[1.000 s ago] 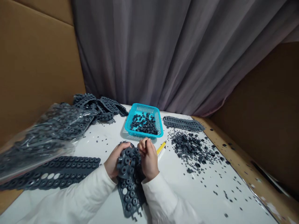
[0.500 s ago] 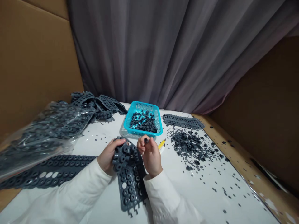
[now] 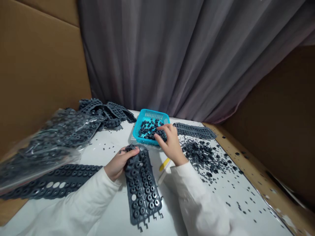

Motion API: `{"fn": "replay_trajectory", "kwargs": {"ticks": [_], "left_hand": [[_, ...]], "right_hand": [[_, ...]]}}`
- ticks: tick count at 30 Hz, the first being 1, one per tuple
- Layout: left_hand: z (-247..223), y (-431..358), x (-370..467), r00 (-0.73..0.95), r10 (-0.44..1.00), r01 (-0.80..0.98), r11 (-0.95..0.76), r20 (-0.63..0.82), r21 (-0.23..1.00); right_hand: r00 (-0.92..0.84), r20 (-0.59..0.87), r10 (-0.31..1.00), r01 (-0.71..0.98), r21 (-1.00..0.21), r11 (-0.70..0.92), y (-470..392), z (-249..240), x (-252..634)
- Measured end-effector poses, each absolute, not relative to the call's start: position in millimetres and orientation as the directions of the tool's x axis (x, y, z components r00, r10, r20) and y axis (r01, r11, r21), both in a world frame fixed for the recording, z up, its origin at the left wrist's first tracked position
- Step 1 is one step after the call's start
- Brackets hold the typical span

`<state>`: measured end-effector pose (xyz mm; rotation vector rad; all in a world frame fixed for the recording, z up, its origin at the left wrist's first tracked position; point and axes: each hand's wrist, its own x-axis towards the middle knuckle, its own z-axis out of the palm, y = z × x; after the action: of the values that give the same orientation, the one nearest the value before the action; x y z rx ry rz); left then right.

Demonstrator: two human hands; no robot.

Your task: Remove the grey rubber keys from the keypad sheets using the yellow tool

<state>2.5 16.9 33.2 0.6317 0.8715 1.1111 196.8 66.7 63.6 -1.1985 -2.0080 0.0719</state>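
Left grip pinched, right grip spread

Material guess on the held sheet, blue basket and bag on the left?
Studded sheet: likely molded rubber or soft plastic, dark grey, semi-gloss; it curls at the left hand and its rings catch light.
Blue basket: looks like rigid molded plastic, fairly smooth; uniform color, perforated walls.
Bag: thin clear plastic film, glossy; wrinkles, highlights, contents visible through it. Exact polymers: can't tell.

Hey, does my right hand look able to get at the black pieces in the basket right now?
Most likely yes: the right hand is over the right side of the basket, its fingers spread above the black pieces, and no lid blocks the open top.
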Motion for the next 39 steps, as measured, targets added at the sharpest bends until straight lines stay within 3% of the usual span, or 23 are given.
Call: {"fn": "replay_trajectory", "kwargs": {"ticks": [3, 9, 15, 19, 24, 27, 33, 36, 39], "left_hand": [[30, 20, 3, 0.141, 0.975, -0.387, 0.213, -0.171, 0.897], [23, 22, 3, 0.207, 0.978, -0.127, -0.002, 0.028, 0.992], [18, 21, 3, 0.22, 0.958, 0.13, -0.216, 0.184, 0.968], [16, 21, 0, 0.266, 0.941, 0.313, -0.288, 0.208, 0.905], [19, 17, 4, 0.234, 0.969, 0.13, -0.112, 0.079, 0.985], [21, 14, 6, 0.25, 0.966, 0.004, -0.07, 0.067, 0.998], [17, 14, 5, 0.233, 0.972, -0.046, -0.01, 0.02, 0.999], [17, 14, 7, 0.202, 0.979, -0.113, 0.038, -0.015, 0.993], [20, 10, 13, 0.189, 0.978, -0.289, 0.142, -0.089, 0.947]], "right_hand": [[-0.554, 0.475, 0.684, 0.597, -0.345, 0.724, 33, 70, 179], [-0.636, 0.362, 0.681, 0.67, -0.179, 0.721, 18, 58, 163], [-0.609, 0.351, 0.711, 0.691, -0.206, 0.693, 22, 41, 165], [-0.578, 0.387, 0.718, 0.627, -0.353, 0.695, 17, 30, 163], [-0.528, 0.415, 0.741, 0.533, -0.517, 0.67, 12, 33, 163], [-0.527, 0.396, 0.752, 0.55, -0.515, 0.657, 11, 38, 164], [-0.578, 0.421, 0.699, 0.5, -0.495, 0.711, 11, 38, 164], [-0.549, 0.443, 0.709, 0.409, -0.598, 0.69, 8, 37, 160], [-0.433, 0.432, 0.791, 0.261, -0.78, 0.569, 4, 33, 154]]}}
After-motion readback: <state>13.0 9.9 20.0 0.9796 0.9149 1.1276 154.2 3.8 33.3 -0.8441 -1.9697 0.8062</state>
